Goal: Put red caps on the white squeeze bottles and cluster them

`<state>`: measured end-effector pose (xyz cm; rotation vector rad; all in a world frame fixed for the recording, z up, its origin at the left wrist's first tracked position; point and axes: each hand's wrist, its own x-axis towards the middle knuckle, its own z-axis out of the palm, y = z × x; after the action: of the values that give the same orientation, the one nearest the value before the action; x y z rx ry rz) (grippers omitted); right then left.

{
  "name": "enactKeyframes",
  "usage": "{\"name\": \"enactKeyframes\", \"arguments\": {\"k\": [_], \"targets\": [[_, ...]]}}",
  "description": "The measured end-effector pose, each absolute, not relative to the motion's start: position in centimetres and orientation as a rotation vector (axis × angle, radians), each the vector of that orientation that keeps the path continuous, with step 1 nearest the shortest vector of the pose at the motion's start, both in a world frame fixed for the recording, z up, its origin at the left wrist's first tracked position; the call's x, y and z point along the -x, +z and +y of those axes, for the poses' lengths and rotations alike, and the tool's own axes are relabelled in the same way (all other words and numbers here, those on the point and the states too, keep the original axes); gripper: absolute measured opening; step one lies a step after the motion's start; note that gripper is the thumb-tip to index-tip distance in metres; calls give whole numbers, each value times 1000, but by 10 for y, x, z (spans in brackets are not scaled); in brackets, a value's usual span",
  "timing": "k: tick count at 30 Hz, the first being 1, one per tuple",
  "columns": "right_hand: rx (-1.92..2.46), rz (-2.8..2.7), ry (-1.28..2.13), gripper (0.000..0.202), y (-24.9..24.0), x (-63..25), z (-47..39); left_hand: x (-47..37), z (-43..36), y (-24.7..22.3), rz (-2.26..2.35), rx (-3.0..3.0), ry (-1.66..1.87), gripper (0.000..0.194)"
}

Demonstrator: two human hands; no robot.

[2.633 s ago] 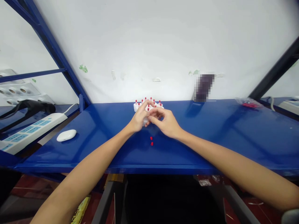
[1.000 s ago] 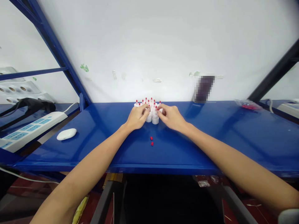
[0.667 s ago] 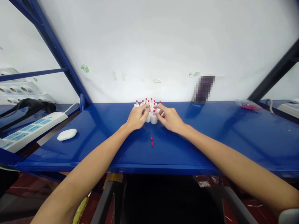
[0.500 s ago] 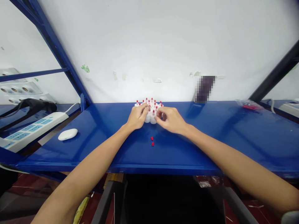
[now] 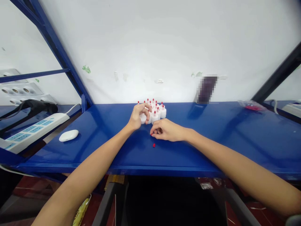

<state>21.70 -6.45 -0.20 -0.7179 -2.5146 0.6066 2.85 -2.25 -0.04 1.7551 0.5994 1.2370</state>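
Note:
Several small white bottles (image 5: 155, 118) with red tips stand grouped on the blue table near the wall. At the group's front left, my left hand (image 5: 139, 116) curls around a white bottle (image 5: 143, 118), its fingers partly covering it. My right hand (image 5: 164, 130) is in front of the group, thumb and forefinger pinched on a small red cap (image 5: 151, 134). Another red cap (image 5: 154, 145) lies on the table just below that hand.
A white oval case (image 5: 68, 135) lies on the blue table (image 5: 113, 125) at left, beside a power strip (image 5: 35, 130). A pixelated dark object (image 5: 207, 89) leans on the wall. A clear bag (image 5: 252, 106) with red pieces lies at back right. Blue posts frame the left side.
My right hand has moved from the bottles toward me and taken hold of the nearer-to-bottles red cap. My left hand's fingers have lifted and spread a little around the front-left bottle.

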Motion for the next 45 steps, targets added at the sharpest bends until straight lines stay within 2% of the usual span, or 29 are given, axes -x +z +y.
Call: {"name": "enactKeyframes", "arguments": {"k": [3,5,9,12,17,20,23,28,33,38,42,45], "targets": [[754,-2090,616,7,-4,-213,-64,-30,-25,-1,582,-1771,1064,41],[745,-1837,667,8,-3,-210,-66,-32,-26,-4,566,-1772,975,31],[737,-1672,817,15,0,-203,-72,-37,-30,-8,512,-1769,942,21],[716,-1745,823,11,-1,-200,-74,-38,-33,-7,485,-1798,959,25],[735,-1832,559,3,-6,-199,-71,-38,-35,-4,469,-1840,957,28],[781,-1884,555,10,-4,-202,-70,-38,-34,-2,477,-1840,980,30],[828,-1999,690,21,5,-211,-71,-35,-32,0,495,-1807,1104,33],[682,-2672,1166,33,17,-223,-73,-31,-27,2,526,-1752,1350,28],[669,-2676,1000,15,11,-219,-71,-33,-28,0,564,-1756,1376,23],[828,-2443,884,19,12,-220,-69,-36,-34,-4,686,-1989,1205,16],[785,-2518,684,30,5,-220,-67,-32,-33,-5,769,-2177,1186,18],[744,-2591,507,24,-5,-217,-64,-30,-30,-6,783,-2196,1195,18]]}}
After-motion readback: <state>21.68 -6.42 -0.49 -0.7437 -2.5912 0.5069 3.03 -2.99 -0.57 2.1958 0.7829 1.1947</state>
